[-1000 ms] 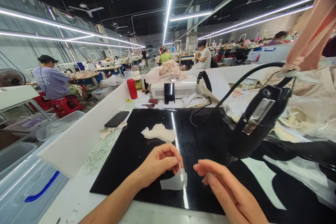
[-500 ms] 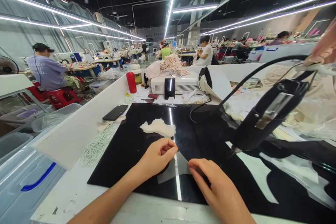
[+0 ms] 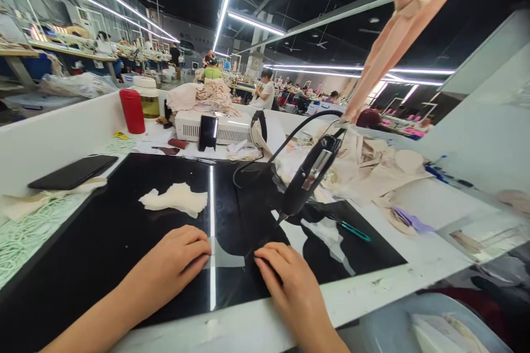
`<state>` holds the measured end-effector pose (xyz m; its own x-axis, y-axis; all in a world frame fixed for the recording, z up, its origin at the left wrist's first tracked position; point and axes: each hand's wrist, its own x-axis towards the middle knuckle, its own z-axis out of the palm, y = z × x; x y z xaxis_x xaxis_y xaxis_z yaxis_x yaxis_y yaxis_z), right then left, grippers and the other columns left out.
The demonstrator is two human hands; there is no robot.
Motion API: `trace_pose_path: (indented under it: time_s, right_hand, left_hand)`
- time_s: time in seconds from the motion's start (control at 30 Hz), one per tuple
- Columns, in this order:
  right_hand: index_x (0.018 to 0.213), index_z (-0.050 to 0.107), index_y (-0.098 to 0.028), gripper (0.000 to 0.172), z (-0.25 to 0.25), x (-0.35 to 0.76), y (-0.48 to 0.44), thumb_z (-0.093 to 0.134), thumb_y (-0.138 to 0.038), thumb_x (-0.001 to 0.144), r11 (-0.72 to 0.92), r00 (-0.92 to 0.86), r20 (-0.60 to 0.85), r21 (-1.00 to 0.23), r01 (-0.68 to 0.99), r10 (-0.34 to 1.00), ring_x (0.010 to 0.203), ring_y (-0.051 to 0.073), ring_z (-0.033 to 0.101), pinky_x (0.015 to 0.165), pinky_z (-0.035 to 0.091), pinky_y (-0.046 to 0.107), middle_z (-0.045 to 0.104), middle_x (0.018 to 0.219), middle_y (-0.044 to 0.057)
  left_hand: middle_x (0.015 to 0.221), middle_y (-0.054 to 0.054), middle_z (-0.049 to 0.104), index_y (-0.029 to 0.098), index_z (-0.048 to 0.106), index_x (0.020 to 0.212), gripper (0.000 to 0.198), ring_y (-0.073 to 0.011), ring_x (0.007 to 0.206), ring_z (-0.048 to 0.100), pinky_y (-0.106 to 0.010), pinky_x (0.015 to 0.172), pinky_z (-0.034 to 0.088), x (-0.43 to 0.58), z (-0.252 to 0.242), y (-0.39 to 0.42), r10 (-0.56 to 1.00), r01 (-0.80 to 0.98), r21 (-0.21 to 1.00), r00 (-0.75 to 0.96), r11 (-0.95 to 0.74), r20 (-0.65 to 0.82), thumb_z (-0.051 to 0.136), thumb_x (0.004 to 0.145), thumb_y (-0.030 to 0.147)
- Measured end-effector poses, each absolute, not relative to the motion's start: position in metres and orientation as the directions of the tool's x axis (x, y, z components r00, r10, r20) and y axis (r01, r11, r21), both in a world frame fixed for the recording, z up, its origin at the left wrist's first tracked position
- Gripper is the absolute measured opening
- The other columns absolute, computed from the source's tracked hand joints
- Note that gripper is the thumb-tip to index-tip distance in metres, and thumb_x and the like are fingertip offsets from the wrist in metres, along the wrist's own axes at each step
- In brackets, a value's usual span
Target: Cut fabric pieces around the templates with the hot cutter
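Observation:
My left hand (image 3: 182, 258) rests over the glossy black board, thumb and fingers pinched at the left end of a small translucent sheet (image 3: 227, 257). My right hand (image 3: 292, 278) is closed too, fingertips together just right of the sheet's other end; whatever they hold is not clear. Behind my left hand lies a crumpled cream fabric piece (image 3: 176, 198). A black corded tool with a pointed metal tip (image 3: 311, 176) hangs tilted above the board, beyond my right hand. Under its tip are white cut pieces (image 3: 295, 236).
Teal-handled tweezers or a similar slim tool (image 3: 355, 230) lie at the right. A dark phone (image 3: 73, 172) and pale green cord (image 3: 28, 231) are at the left. Pink cloth strips (image 3: 381, 60) hang over the tool. At the back stand a red container (image 3: 132, 111) and a white vented box (image 3: 236, 131).
My view has swung to the right. My left hand has lowered from above the translucent sheet to its left end, and the sheet lies differently between my hands.

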<state>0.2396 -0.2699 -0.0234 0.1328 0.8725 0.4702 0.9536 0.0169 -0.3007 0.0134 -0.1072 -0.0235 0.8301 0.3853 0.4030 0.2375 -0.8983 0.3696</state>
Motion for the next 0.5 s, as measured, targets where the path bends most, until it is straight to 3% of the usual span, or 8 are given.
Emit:
trace_pose_path:
  time_s: [0.27, 0.5]
  right_hand:
    - [0.105, 0.07, -0.02, 0.036, -0.019, 0.363, -0.312, 0.046, -0.047, 0.1, -0.364, 0.486, 0.519, -0.325, 0.873, 0.703, 0.1, 0.033, 0.065, 0.091, 0.048, 0.051, 0.073, 0.107, 0.011]
    - [0.111, 0.07, -0.016, 0.05, -0.039, 0.413, -0.317, 0.043, -0.056, 0.097, -0.442, 0.586, 0.486, -0.387, 0.809, 0.648, 0.104, 0.032, 0.065, 0.094, 0.047, 0.051, 0.072, 0.113, 0.015]
  left_hand:
    - [0.112, 0.0, 0.067, 0.028, 0.07, 0.105, 0.023, -0.0175, 0.102, 0.064, -0.031, 0.094, 0.051, 0.013, -0.023, -0.11, 0.377, 0.241, 0.325, 0.799, -0.915, 0.468, 0.047, 0.103, 0.029]
    - [0.112, -0.001, 0.069, 0.028, 0.071, 0.106, 0.023, -0.0186, 0.104, 0.065, -0.03, 0.095, 0.053, 0.012, -0.029, -0.107, 0.359, 0.235, 0.294, 0.786, -0.926, 0.504, 0.049, 0.103, 0.032]
